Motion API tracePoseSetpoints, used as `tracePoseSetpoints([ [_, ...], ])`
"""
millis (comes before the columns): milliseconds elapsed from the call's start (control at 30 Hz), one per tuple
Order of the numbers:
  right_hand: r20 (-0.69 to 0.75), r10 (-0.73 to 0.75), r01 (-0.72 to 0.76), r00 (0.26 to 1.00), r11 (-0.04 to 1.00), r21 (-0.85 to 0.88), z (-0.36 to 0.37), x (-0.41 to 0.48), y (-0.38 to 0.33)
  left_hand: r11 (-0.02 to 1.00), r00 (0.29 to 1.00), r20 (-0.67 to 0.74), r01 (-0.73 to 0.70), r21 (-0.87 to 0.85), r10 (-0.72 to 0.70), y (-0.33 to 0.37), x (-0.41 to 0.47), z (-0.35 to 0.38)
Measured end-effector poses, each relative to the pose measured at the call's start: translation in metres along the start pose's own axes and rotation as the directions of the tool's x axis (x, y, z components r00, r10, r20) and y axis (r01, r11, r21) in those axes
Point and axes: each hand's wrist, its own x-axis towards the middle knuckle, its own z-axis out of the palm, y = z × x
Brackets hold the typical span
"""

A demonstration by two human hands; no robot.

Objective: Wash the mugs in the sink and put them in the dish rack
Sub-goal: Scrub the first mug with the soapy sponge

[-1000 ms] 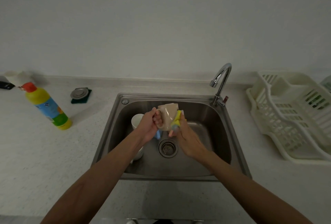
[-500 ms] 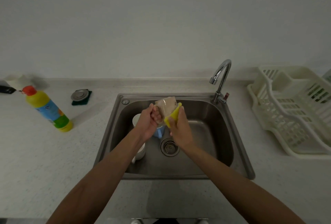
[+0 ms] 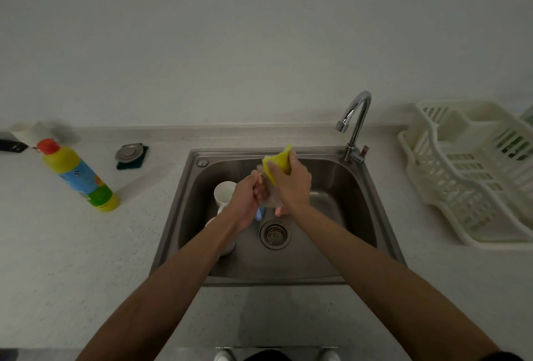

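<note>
Now left hand (image 3: 245, 206) grips one beige mug (image 3: 269, 200), right hand (image 3: 292, 186) pinches one sponge (image 3: 278, 166); two white mugs (image 3: 224, 193).

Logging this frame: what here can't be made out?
All head view.
- Beige mug: mostly covered by left hand, right hand and yellow sponge.
- Blue object under the left hand: only a sliver shows.
- White mug low in the sink: left forearm covers most.
- Dish rack: cut by the right edge.
- Detergent bottle label: too small to read.

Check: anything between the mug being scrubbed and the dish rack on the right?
Only the faucet, at the back right corner of the sink, stands near the path of the beige mug. Counter between sink and dish rack shows nothing else.
</note>
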Motion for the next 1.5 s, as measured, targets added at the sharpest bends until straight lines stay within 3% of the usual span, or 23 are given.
tracePoseSetpoints([
  [133,0.067,-0.023,0.018,0.997,0.996,0.083,0.003,-0.036,0.037,0.999,1.0,0.001,-0.019,-0.035,0.019,0.002,0.0,0.0],
  [300,-0.023,0.016,-0.015,1.0,0.999,0.049,0.001,-0.014,0.015,1.0,1.0,-0.024,-0.013,0.01,0.013,-0.002,-0.001,0.003],
  [367,0.021,-0.011,0.01,1.0,0.999,0.041,0.0,-0.017,0.013,0.999,0.999,-0.027,-0.035,0.004,0.035,0.002,0.0,-0.001],
  [533,0.09,-0.049,0.054,0.995,0.997,-0.055,0.001,-0.03,0.028,0.986,1.0,-0.011,0.001,-0.168,-0.003,0.007,0.006,-0.008],
  [700,0.158,-0.193,0.218,0.968,0.962,-0.164,-0.005,-0.031,0.028,0.939,0.992,-0.099,0.04,-0.341,-0.078,0.009,0.012,-0.016],
  [767,0.213,-0.153,0.186,0.965,0.972,-0.145,-0.007,-0.022,0.021,0.953,0.976,-0.194,0.034,-0.302,-0.097,0.009,0.013,-0.015],
  [867,0.287,-0.109,0.106,0.952,0.994,0.025,-0.013,0.001,0.008,0.965,0.954,-0.267,0.063,-0.256,-0.133,0.013,0.015,-0.018],
  [1067,0.55,-0.007,-0.116,0.835,0.975,0.188,-0.041,0.002,0.019,0.934,0.973,-0.007,0.221,-0.279,-0.232,0.022,0.016,-0.041],
  [1167,0.508,-0.001,-0.184,0.862,0.931,0.315,-0.045,0.015,0.004,0.931,0.967,0.093,0.255,-0.262,-0.239,0.02,0.018,-0.038],
  [1233,0.5,-0.039,-0.139,0.865,0.94,0.312,-0.045,0.008,0.007,0.924,0.969,0.081,0.247,-0.293,-0.233,0.022,0.021,-0.039],
  [1333,0.499,-0.066,-0.057,0.864,0.972,0.227,-0.043,-0.005,0.022,0.92,0.973,0.022,0.226,-0.321,-0.232,0.022,0.022,-0.039],
  [1400,0.358,-0.151,0.117,0.921,0.986,0.115,-0.039,0.001,0.013,0.935,0.972,-0.044,0.208,-0.286,-0.23,0.016,0.022,-0.03],
  [1500,0.22,-0.194,0.231,0.956,0.961,-0.153,-0.02,-0.001,0.003,0.958,0.967,-0.174,0.14,-0.249,-0.186,0.01,0.023,-0.007],
])
